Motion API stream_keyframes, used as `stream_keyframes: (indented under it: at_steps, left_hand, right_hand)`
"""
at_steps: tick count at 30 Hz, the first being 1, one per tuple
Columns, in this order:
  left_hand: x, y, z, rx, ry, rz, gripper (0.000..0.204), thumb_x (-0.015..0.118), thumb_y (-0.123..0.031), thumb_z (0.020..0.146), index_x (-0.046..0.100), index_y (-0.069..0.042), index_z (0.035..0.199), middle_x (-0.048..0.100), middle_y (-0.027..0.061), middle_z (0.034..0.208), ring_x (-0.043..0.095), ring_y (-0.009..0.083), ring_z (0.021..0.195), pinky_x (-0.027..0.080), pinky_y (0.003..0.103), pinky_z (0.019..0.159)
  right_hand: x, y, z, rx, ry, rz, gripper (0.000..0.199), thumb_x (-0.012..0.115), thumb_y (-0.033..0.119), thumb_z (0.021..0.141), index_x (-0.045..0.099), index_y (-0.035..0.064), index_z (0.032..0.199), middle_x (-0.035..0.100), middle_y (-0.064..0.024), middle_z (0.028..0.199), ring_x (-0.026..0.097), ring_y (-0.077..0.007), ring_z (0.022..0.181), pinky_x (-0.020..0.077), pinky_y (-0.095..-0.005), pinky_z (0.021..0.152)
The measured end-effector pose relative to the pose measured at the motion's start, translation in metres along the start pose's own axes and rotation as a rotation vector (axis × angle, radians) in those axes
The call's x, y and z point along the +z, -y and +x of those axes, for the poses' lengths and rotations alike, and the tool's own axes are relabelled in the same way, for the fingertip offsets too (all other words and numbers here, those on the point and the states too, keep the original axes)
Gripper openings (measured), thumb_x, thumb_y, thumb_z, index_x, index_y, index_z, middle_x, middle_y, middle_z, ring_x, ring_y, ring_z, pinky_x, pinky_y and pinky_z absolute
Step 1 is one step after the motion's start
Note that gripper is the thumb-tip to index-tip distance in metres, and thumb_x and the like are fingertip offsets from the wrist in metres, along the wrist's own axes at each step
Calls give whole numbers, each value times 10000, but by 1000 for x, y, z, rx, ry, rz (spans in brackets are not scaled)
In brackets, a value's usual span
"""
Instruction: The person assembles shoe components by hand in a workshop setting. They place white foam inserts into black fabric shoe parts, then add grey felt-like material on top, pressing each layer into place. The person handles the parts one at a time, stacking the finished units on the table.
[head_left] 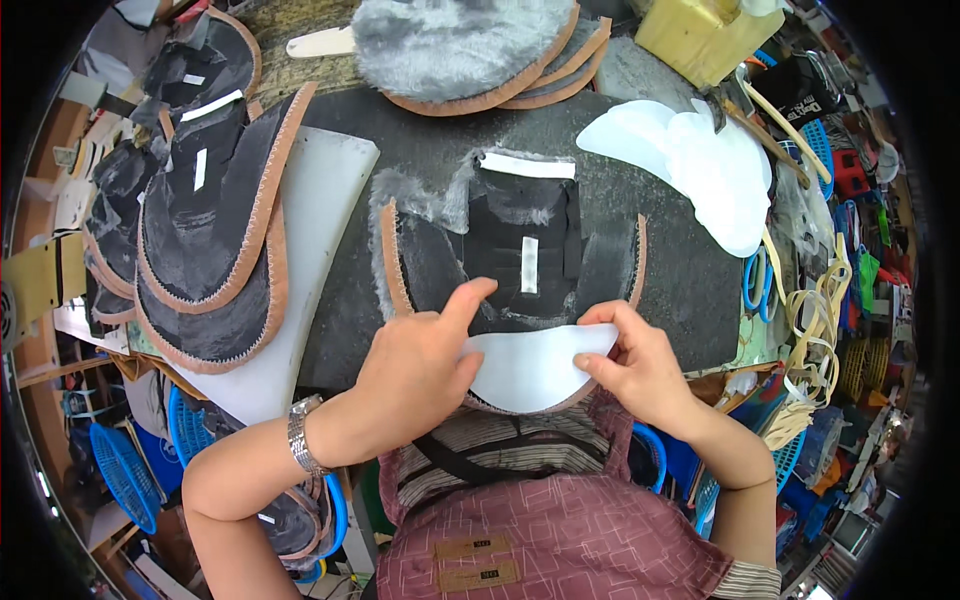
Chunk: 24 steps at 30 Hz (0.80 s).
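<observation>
pressing a white curved insert (535, 368) onto the near edge of a black shoe upper (520, 265), both hands work at the front of the dark bench (680, 280). the left hand (420, 365) lies flat over the insert's left end, forefinger stretched onto the black piece, its grip open and holding nothing. the right hand (635, 365) pinches the insert's right tip between thumb and fingers. the step in hand looks like seating the insert along the brown-trimmed edge. the next move likely calls for smoothing it flat with the edges matched. a stack of finished uppers (215, 230) lies to the left, spare white inserts (700, 165) to the right.
</observation>
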<state>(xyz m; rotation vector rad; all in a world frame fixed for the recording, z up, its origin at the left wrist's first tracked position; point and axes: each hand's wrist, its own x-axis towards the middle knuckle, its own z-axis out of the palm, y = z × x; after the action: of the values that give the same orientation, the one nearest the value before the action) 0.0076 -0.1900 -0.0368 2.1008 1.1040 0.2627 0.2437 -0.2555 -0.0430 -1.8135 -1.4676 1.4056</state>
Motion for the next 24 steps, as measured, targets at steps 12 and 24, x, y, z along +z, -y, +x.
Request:
stream_keyframes:
  at_steps: [12, 24]
  left_hand:
    - [-31, 7, 74, -142, -314, -129, 481, 660, -151, 807, 458, -17, 1222, 554, 63, 836, 533, 136, 760, 449, 270, 660]
    - [-25, -18, 12, 129, -265, -912, 252, 559, -25, 879, 621, -13, 1123, 660, 83, 1054, 603, 91, 899, 456, 203, 788]
  right_hand:
    - [-33, 29, 98, -378, -313, -425, 309, 656, 324, 787, 605, 21, 818, 588, -116, 705, 564, -279, 689, 453, -359, 648]
    - [-35, 39, 37, -301, 346, 1031, 194, 663, 46, 798, 649, -68, 954, 631, -89, 935, 581, -141, 883, 457, -280, 794]
